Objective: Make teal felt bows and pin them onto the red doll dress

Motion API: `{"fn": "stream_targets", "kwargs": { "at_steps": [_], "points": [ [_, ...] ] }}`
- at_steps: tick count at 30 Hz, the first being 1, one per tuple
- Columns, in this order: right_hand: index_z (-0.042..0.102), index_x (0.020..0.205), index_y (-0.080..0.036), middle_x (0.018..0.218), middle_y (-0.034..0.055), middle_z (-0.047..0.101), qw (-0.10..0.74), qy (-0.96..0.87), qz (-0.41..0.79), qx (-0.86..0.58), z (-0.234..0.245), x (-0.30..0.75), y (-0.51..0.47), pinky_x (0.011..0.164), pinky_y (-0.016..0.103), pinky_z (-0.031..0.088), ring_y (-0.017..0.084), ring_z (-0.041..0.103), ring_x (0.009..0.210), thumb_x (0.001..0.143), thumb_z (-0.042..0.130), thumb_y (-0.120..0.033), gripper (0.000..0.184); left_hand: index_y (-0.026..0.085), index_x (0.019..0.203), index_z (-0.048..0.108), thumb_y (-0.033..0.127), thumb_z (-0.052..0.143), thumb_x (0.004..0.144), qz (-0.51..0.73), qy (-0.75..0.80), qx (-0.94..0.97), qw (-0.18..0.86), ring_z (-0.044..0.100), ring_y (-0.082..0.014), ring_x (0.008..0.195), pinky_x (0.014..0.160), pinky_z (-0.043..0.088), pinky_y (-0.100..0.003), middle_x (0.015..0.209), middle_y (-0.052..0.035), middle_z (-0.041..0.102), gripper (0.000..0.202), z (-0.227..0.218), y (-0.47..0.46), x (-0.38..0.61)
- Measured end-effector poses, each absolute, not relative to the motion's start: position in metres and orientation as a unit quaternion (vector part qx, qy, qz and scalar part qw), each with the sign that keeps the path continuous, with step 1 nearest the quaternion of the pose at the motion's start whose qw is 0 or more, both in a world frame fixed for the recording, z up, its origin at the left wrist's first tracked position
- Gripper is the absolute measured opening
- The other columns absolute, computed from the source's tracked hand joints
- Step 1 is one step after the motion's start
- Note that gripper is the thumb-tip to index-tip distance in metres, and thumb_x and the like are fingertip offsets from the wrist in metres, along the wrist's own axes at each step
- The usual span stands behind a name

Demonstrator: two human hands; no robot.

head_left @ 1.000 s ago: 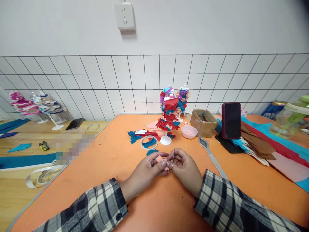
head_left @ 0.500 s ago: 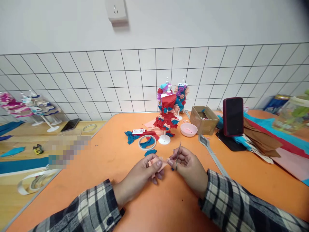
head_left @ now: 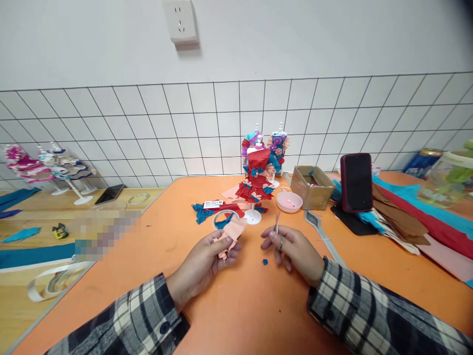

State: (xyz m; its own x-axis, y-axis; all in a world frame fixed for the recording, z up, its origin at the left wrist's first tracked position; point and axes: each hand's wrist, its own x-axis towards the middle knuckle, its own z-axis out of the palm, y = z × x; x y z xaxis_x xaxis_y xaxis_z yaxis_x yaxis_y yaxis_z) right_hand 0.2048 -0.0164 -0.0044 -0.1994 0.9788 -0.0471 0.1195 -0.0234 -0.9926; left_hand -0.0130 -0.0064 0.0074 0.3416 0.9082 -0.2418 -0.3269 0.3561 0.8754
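Observation:
My left hand (head_left: 207, 259) is closed on a small piece of pink crepe paper (head_left: 232, 231), held above the orange table (head_left: 244, 315). My right hand (head_left: 291, 249) is closed on a small pair of scissors (head_left: 277, 224) whose blades point up. The two hands are apart by a short gap. A tiny blue scrap (head_left: 265, 262) lies on the table between them. Just beyond stands a doll form in a red paper dress (head_left: 256, 180) on a white stand.
Behind the hands lie a tape ring (head_left: 223, 218), blue and red paper scraps (head_left: 202, 212), a pink bowl (head_left: 289, 201), a cardboard box (head_left: 312, 187) and a propped phone (head_left: 356, 182). Coloured paper sheets (head_left: 414, 217) and a jar (head_left: 449, 180) sit at right. A wooden table (head_left: 22, 231) stands left.
My hands have drawn apart. The left one lifted the pink paper up and to the left, away from the scissors. A blue scrap now lies between them.

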Motion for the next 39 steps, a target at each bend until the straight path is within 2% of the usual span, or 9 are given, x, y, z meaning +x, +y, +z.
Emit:
{"fn": "stream_targets", "kwargs": {
  "at_steps": [3,5,8,11,15,22,25,31,39],
  "points": [
    [0.059,0.095,-0.014,0.083,0.0054,0.064,0.373,-0.618,0.53,-0.445,0.0,0.202,-0.023,0.043,0.019,0.034,0.008,0.047,0.053,0.081,0.053,-0.052,0.041,0.012,0.091,0.061,0.017,0.068,0.079,0.442,0.389,0.361,0.723,0.059,-0.0073,0.068,0.066,0.05,-0.015,0.078,-0.0028,0.063,0.015,0.009,-0.006,-0.013],
    [0.063,0.091,-0.014,0.077,0.0028,0.062,0.347,-0.666,0.489,-0.445,0.001,0.2,-0.027,0.048,0.019,0.035,0.008,0.047,0.057,0.079,0.058,-0.045,0.033,0.013,0.088,0.06,0.017,0.066,0.08,0.428,0.412,0.368,0.715,0.056,-0.0072,0.062,0.056,0.048,-0.014,0.072,-0.0014,0.06,0.011,0.011,-0.006,-0.014],
    [0.068,0.08,-0.014,0.065,-0.0013,0.058,0.245,-0.73,0.475,-0.427,0.0,0.194,-0.035,0.051,0.018,0.033,0.008,0.046,0.057,0.075,0.064,-0.036,0.023,0.014,0.075,0.056,0.022,0.062,0.082,0.41,0.436,0.389,0.7,0.048,-0.0072,0.052,0.043,0.043,-0.014,0.064,0.0001,0.054,0.012,0.015,-0.007,-0.015],
    [0.068,0.08,-0.014,0.062,-0.0012,0.058,0.177,-0.724,0.531,-0.403,-0.002,0.188,-0.043,0.05,0.018,0.032,0.008,0.046,0.056,0.075,0.063,-0.041,0.028,0.014,0.071,0.053,0.027,0.061,0.084,0.405,0.419,0.403,0.705,0.043,-0.0066,0.052,0.044,0.044,-0.014,0.064,0.0011,0.05,0.02,0.018,-0.011,-0.013],
    [0.068,0.083,-0.013,0.068,0.0029,0.064,0.174,-0.695,0.585,-0.381,-0.003,0.184,-0.047,0.055,0.02,0.037,0.01,0.05,0.06,0.075,0.061,-0.053,0.042,0.014,0.081,0.055,0.028,0.063,0.084,0.385,0.386,0.409,0.732,0.049,-0.0069,0.059,0.052,0.048,-0.015,0.076,-0.0018,0.055,0.016,0.019,-0.017,-0.009],
    [0.066,0.082,-0.012,0.072,0.0056,0.065,0.185,-0.67,0.627,-0.352,-0.002,0.186,-0.045,0.067,0.025,0.043,0.015,0.058,0.069,0.074,0.058,-0.062,0.052,0.016,0.085,0.055,0.03,0.068,0.08,0.365,0.394,0.453,0.711,0.057,-0.0111,0.07,0.06,0.051,-0.018,0.076,-0.0029,0.06,0.02,0.02,-0.024,-0.008],
    [0.067,0.086,-0.013,0.074,0.0038,0.063,0.193,-0.694,0.59,-0.364,0.0,0.186,-0.044,0.063,0.023,0.041,0.013,0.054,0.068,0.076,0.058,-0.058,0.047,0.016,0.088,0.058,0.029,0.071,0.077,0.37,0.388,0.46,0.708,0.059,-0.0121,0.074,0.067,0.052,-0.021,0.079,-0.0015,0.058,0.021,0.023,-0.026,-0.009],
    [0.068,0.086,-0.016,0.066,-0.0025,0.054,0.187,-0.742,0.513,-0.389,0.004,0.186,-0.044,0.054,0.019,0.032,0.009,0.045,0.062,0.077,0.061,-0.046,0.032,0.016,0.079,0.06,0.037,0.071,0.075,0.365,0.427,0.453,0.692,0.057,-0.0142,0.071,0.065,0.05,-0.026,0.076,-0.0008,0.055,0.023,0.021,-0.023,-0.009],
    [0.066,0.085,-0.016,0.07,-0.0027,0.057,0.175,-0.746,0.502,-0.401,0.008,0.187,-0.045,0.054,0.019,0.032,0.007,0.042,0.056,0.077,0.062,-0.039,0.025,0.019,0.102,0.065,0.031,0.069,0.076,0.339,0.386,0.505,0.693,0.048,-0.0131,0.071,0.064,0.049,-0.024,0.079,-0.0007,0.053,0.029,0.023,-0.024,-0.008]
  ]
}}
